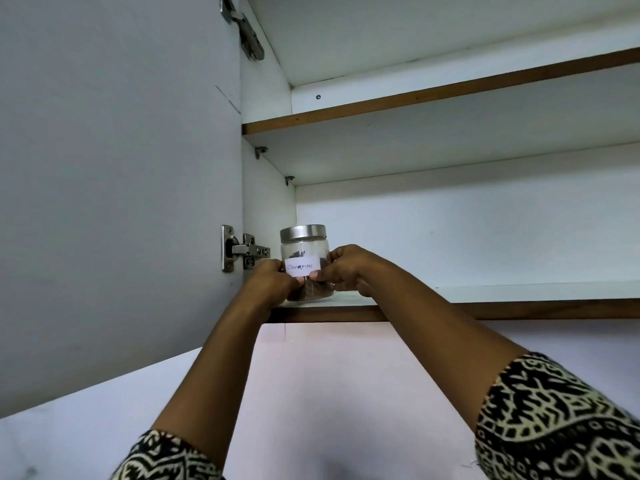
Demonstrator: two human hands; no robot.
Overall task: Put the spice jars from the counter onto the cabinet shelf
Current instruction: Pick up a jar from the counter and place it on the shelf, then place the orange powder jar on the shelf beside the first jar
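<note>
A clear spice jar (304,249) with a silver metal lid and a white handwritten label stands upright at the left end of the lower cabinet shelf (502,295). Brown spice fills its lower part. My left hand (272,280) grips the jar from its left side, and my right hand (341,268) grips it from the right, thumbs at the label's lower edge. Both arms reach up from below. The jar's base seems to rest on the shelf. The counter and any other jars are out of view.
The open cabinet door (117,168) hangs to the left on two metal hinges (242,251). An upper shelf (433,95) with a brown front edge runs above. The lower shelf stretches to the right of the jar. A pale wall lies below the cabinet.
</note>
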